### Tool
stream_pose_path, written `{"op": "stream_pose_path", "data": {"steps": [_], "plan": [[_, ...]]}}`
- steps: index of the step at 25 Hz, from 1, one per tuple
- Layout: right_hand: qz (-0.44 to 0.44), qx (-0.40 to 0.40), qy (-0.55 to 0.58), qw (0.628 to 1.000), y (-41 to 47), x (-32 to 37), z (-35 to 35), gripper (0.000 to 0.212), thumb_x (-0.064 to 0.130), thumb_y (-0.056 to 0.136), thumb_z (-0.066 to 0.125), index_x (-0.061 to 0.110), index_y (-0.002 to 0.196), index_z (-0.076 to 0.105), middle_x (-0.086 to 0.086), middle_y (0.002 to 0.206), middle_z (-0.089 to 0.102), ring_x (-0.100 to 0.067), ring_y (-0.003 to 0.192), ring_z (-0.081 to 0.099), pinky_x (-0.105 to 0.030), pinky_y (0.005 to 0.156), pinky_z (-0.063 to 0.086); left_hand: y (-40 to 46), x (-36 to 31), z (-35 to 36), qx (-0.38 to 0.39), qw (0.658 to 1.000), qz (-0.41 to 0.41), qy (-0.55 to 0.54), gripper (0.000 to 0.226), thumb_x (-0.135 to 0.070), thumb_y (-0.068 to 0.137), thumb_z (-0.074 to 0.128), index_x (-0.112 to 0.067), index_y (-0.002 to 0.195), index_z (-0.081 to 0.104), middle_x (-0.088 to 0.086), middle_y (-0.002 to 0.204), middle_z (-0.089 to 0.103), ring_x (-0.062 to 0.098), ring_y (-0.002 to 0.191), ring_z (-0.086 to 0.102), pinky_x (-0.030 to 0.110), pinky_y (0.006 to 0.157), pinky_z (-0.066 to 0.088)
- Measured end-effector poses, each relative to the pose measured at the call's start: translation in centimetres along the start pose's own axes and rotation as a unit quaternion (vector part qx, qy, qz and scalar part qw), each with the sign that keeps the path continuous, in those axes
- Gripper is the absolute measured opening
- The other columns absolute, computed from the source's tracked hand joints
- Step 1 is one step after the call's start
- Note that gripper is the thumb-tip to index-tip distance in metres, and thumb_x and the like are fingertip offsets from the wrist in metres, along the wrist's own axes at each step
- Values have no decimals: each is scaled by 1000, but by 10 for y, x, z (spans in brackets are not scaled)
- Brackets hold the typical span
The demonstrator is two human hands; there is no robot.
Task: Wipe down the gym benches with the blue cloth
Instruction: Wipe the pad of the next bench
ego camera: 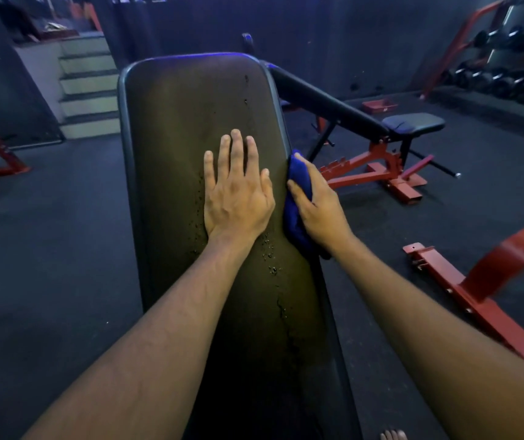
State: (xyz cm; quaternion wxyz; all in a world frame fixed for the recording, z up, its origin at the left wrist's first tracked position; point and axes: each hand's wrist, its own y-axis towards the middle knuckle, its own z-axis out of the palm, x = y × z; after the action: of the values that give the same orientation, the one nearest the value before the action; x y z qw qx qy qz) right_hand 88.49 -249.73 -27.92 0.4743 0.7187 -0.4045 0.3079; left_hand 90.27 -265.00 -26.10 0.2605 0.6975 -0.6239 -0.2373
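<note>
I see my left hand (238, 192) lying flat, fingers straight, on the bench pad (191, 122), steadying it. My right hand (316, 201) has its grip closed around the bunched blue cloth (295, 217), pressed to the pad's right edge. Droplets (271, 265) dot this surface, so I judge this bench half done; the second bench (413, 122) beyond looks untouched
</note>
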Motion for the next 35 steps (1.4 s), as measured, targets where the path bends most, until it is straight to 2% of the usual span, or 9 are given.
{"op": "stream_pose_path", "data": {"steps": [4, 8, 12, 14, 18, 22, 26, 31, 35], "plan": [[23, 69, -21, 997, -79, -18, -17, 56, 26, 101, 51, 28, 153, 31, 6, 156, 38, -5, 141, 35, -33, 119, 29, -3, -2, -3, 18, 1000, -9, 2, 60, -41, 107, 26, -13, 161, 24, 14, 168, 21, 29, 156, 18, 52, 125, 11], [44, -29, -24, 998, -158, -25, -41, 55, 23, 100, 55, 16, 151, 36, 0, 152, 39, -7, 140, 35, -32, 120, 26, -19, -7, -26, 24, 999, -20, -10, 62, -39, 107, 30, -13, 162, 18, 13, 170, 14, 29, 157, 12, 55, 127, 13], [80, 15, -6, 997, -236, -31, -35, 58, 25, 98, 56, 16, 151, 34, 2, 151, 38, -6, 139, 35, -22, 117, 26, -131, -29, -32, 53, 998, -9, -17, 65, -43, 107, 28, -12, 162, 16, 11, 171, 13, 27, 158, 11, 55, 126, 11], [66, 35, -8, 997, -243, -35, -25, 59, 25, 99, 55, 19, 152, 32, 3, 153, 35, -5, 142, 32, -23, 119, 24, -174, -35, -23, 79, 996, 21, 20, 65, -45, 106, 24, -12, 163, 17, 11, 171, 14, 27, 157, 12, 56, 126, 13], [51, 42, -11, 998, -212, -46, -13, 56, 18, 101, 52, 18, 153, 33, 1, 159, 31, -7, 146, 26, -18, 120, 18, -166, -39, -7, 69, 996, -8, 56, 65, -43, 107, 23, -11, 163, 14, 12, 171, 11, 27, 158, 10, 55, 127, 11], [6, 7, -8, 1000, -133, -40, -8, 53, 19, 102, 51, 12, 152, 35, -7, 156, 39, -16, 145, 33, -31, 120, 26, -171, -38, 0, 61, 996, 9, 68, 65, -43, 108, 20, -11, 163, 12, 12, 171, 8, 27, 158, 7, 55, 127, 10], [-3, -16, 24, 1000, -86, -33, -6, 52, 25, 102, 51, 14, 151, 37, -4, 150, 46, -9, 137, 41, -25, 115, 32, -168, -39, 0, 58, 996, 10, 71, 65, -43, 107, 19, -11, 163, 12, 12, 171, 8, 27, 158, 7, 55, 127, 10], [40, -14, 55, 998, -209, -63, -9, 48, 20, 100, 55, 22, 146, 42, 2, 149, 47, -6, 137, 44, -36, 116, 33, -168, -41, -2, 54, 996, 8, 67, 65, -43, 107, 19, -11, 163, 12, 11, 171, 8, 27, 158, 7, 54, 127, 9], [45, 18, 49, 998, -275, -77, -12, 50, 21, 100, 54, 19, 149, 42, 4, 152, 44, -4, 140, 40, -33, 118, 30, -169, -42, 0, 47, 996, 14, 71, 65, -42, 107, 17, -9, 163, 11, 13, 171, 8, 28, 158, 7, 50, 128, 9]]}}
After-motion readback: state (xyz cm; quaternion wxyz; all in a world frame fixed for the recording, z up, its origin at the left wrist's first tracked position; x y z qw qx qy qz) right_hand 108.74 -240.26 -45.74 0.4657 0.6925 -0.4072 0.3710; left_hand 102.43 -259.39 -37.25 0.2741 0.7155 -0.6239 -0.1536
